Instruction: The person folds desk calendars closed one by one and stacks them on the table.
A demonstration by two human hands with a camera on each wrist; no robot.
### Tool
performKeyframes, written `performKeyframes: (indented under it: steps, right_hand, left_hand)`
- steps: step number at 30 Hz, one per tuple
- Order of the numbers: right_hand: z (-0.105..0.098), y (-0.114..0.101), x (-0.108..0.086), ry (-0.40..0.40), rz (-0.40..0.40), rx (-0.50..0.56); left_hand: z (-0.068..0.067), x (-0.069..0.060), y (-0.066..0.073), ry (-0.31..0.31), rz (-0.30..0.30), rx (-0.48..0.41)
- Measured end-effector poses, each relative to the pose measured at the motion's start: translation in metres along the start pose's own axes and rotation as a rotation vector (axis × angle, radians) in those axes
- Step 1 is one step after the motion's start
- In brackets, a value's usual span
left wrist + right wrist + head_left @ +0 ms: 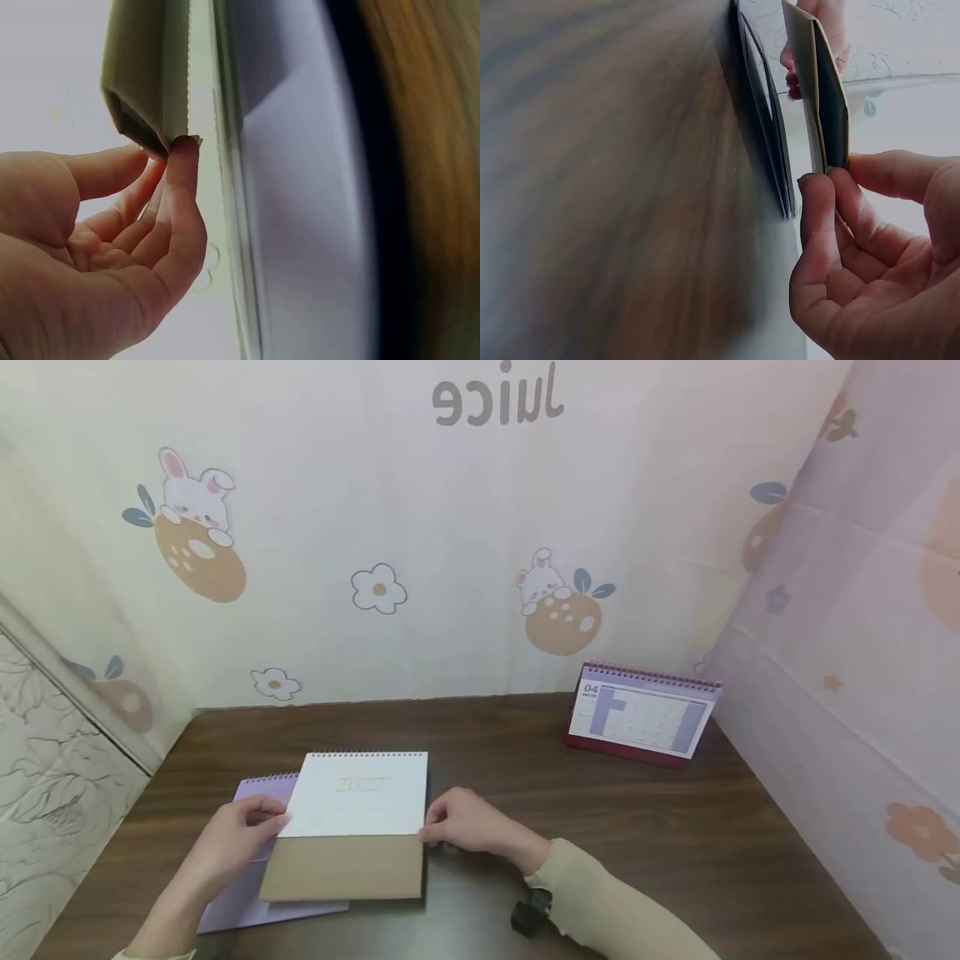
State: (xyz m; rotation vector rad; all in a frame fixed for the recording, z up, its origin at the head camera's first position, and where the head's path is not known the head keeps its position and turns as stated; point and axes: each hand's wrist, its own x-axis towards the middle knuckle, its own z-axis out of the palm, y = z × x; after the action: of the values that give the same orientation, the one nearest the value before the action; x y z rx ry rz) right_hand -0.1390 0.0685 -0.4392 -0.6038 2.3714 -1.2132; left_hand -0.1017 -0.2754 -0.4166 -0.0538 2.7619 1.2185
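A desk calendar (358,810) with a white cover, faint gold year figures, a top wire binding and a tan base is held between both hands. My left hand (228,839) pinches its left edge, thumb against fingers, as the left wrist view also shows on the tan base (142,67). At the opposite edge my right hand (468,821) pinches the calendar between thumb and fingertips. Seen edge-on in the right wrist view, the folded base (815,82) is nearly flat and raised above the table. Beneath it lies a purple spiral calendar (240,893), partly covered.
A calendar with a red base (641,714) stands upright at the back right, showing a month page. The dark wooden table (495,752) meets a patterned curtain (450,652) behind. A black device (531,912) sits at the right wrist.
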Motion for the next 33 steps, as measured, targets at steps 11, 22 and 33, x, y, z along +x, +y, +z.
performKeyframes:
  steps: [11,22,33]
  right_hand:
    - [0.037,-0.032,0.034,0.012,-0.058,-0.092]
    - [0.063,-0.050,0.050,0.014,-0.023,-0.188]
    - [0.073,-0.053,0.051,-0.022,-0.032,-0.303]
  left_hand:
    - [-0.031,-0.015,-0.037,0.122,-0.040,0.171]
    - [-0.046,-0.017,-0.050,0.157,-0.047,0.323]
    - [-0.048,-0.019,-0.054,0.119,-0.155,0.396]
